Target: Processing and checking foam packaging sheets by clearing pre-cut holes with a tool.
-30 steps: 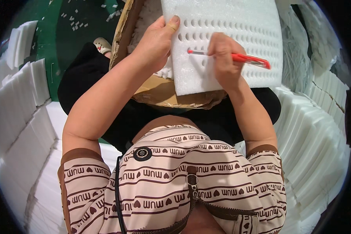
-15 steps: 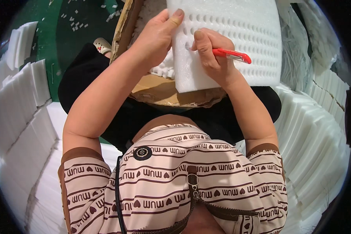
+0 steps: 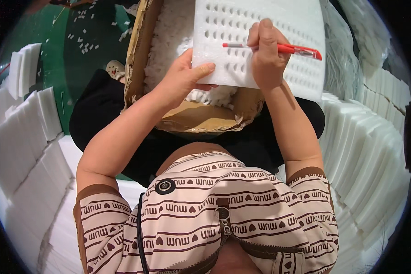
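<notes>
A white foam sheet (image 3: 210, 64) with rows of small oval holes lies tilted over a cardboard box (image 3: 187, 119). My left hand (image 3: 182, 80) grips its near left corner, thumb on top and fingers underneath. Over the sheet's middle, my right hand (image 3: 268, 57) is closed around a red pen (image 3: 301, 51). The pen lies nearly level, its pale tip pointing left, close to the holes; whether it touches the foam I cannot tell. Small white foam bits (image 3: 169, 43) fill the box beneath.
Stacks of white foam sheets stand at my left (image 3: 20, 137) and right (image 3: 360, 146). Clear plastic wrapping (image 3: 345, 50) hangs beyond the right stack. Scattered foam bits (image 3: 84, 43) lie on the green floor (image 3: 50, 36), near a light clog (image 3: 115, 69).
My left hand has slid down from the sheet's left edge to its near corner. The sheet has shifted away from me. My right hand has risen slightly, and the pen's tip now shows.
</notes>
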